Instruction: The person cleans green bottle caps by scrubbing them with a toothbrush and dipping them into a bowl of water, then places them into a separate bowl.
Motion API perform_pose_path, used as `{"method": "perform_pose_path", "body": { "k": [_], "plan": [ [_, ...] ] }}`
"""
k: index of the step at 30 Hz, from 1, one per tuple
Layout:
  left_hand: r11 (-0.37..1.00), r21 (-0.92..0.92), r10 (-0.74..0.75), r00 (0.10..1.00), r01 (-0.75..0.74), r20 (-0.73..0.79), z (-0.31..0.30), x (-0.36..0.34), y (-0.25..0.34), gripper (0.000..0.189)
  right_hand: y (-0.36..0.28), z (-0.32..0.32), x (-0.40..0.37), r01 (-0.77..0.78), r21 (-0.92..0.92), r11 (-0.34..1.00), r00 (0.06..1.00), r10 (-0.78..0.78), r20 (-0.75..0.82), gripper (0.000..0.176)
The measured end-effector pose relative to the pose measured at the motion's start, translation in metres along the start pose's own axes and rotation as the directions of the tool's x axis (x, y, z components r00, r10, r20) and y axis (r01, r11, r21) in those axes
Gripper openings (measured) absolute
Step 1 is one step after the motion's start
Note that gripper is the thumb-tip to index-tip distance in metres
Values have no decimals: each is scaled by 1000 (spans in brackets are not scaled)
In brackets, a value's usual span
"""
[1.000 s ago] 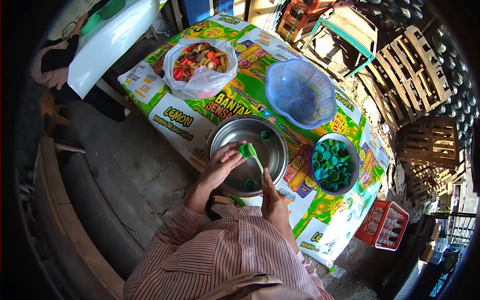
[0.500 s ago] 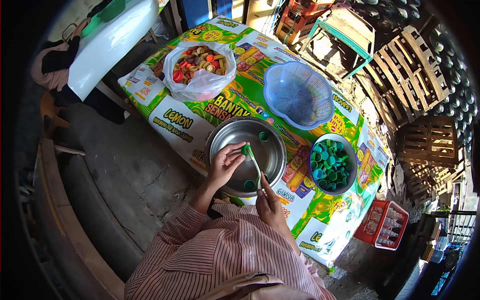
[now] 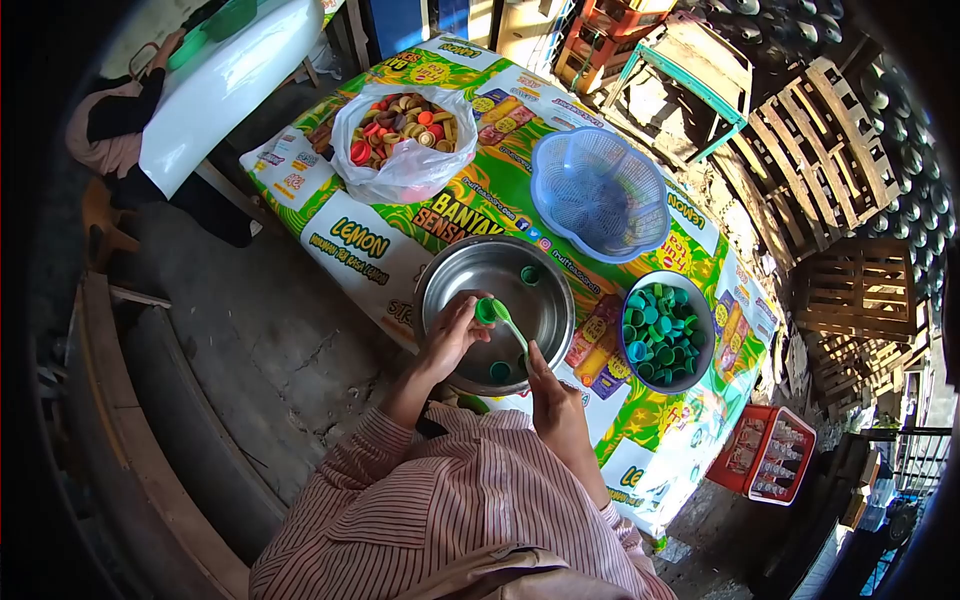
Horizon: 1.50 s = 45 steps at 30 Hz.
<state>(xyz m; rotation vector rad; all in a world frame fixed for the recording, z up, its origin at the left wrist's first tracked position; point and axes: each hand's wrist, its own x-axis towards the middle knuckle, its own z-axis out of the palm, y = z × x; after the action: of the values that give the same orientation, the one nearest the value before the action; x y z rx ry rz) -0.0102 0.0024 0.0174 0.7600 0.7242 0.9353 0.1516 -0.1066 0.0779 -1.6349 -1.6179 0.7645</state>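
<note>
My left hand (image 3: 448, 338) pinches a green bottle cap (image 3: 485, 311) above a steel basin (image 3: 556, 305). In my right hand (image 3: 556, 405) is a toothbrush (image 3: 514, 330) with a pale green and white handle, its head at the cap. Inside the basin lie a few loose green caps, one near the far wall (image 3: 529, 274) and another near the front (image 3: 500, 371). To the right stands a bowl (image 3: 690, 383) full of green caps (image 3: 660, 325). A blue plastic basket (image 3: 600, 200) sits beyond it.
A white plastic bag (image 3: 405, 180) of mixed coloured caps stands at the table's far left. The printed tablecloth (image 3: 350, 240) covers the table. A red crate (image 3: 735, 455) of bottles is on the floor at right. Another person (image 3: 105, 140) is at a white surface, far left.
The cap has turned so its round face shows more, and the toothbrush head has shifted slightly against it. My right hand has rolled and moved a little up and right.
</note>
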Motion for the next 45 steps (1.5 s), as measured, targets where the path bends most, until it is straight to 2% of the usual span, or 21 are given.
{"method": "perform_pose_path", "body": {
  "k": [5,8,10,12,14,15,17,19,20,24,26,27,29,31,33,35,37,38,39,41,45],
  "plan": [
    [993,-112,-21,987,39,159,3,-3,9,30,-6,-4,-1,-52,56,997,999,51,19,51],
    [999,39,19,981,-27,195,7,-7,14,29,-9,-6,0,-50,79,996,999,50,-2,52],
    [996,57,56,981,-67,183,8,-5,13,30,-9,-6,0,-47,80,996,999,48,-6,52],
    [991,77,92,982,-106,165,8,-6,10,31,-6,-1,-4,78,74,994,997,-78,-8,54],
    [995,-65,87,991,-81,106,7,-5,7,24,-6,-4,-3,63,9,998,998,-63,2,53],
    [995,-65,85,991,-79,107,4,-3,3,24,-6,-7,-2,45,-59,997,999,-44,11,52],
    [998,-66,26,989,-16,148,-4,-1,-4,29,-4,-10,-2,24,-127,992,1000,-22,18,51],
    [996,-82,-28,989,40,145,-2,-1,0,32,-4,-11,-1,93,-136,986,993,-103,-64,58],
    [991,-99,-79,987,93,142,0,-1,3,35,-4,-11,-1,97,-136,986,992,-106,-63,58],
    [980,-132,-140,988,147,60,7,-3,11,39,1,-4,-4,117,-142,983,993,-117,7,58],
    [979,-117,-142,971,167,193,-2,0,5,43,8,-6,0,117,-159,980,991,-126,-44,58],
    [979,-119,-138,971,163,195,2,-1,8,43,9,-8,1,115,-171,978,987,-132,-93,59],
    [971,-102,-194,964,214,181,11,-3,16,44,8,-11,0,131,-225,965,986,-151,-74,60],
    [966,-98,-225,966,239,130,10,-1,16,44,10,-10,-3,214,-293,932,976,-215,29,61],
    [947,151,-309,932,284,188,5,2,22,42,15,-14,0,206,-395,895,974,-226,-3,62],
    [934,172,-341,925,313,170,7,3,27,43,12,-18,1,209,-361,909,970,-241,-44,62],
    [926,171,-372,895,338,246,8,5,34,45,6,-22,-2,248,-383,890,963,-269,-1,60],
    [912,185,-395,905,366,160,13,4,36,46,5,-23,-2,286,-403,869,955,-295,41,59],
    [912,185,-396,904,367,160,12,5,38,46,6,-24,-2,284,-403,870,955,-294,40,59],
    [885,305,-430,868,351,248,10,8,40,48,10,-27,-1,231,-520,822,966,-258,21,58],
    [873,258,-480,820,413,313,10,12,43,47,-3,-32,-2,274,-481,833,946,-323,-21,64]
  ]
}}
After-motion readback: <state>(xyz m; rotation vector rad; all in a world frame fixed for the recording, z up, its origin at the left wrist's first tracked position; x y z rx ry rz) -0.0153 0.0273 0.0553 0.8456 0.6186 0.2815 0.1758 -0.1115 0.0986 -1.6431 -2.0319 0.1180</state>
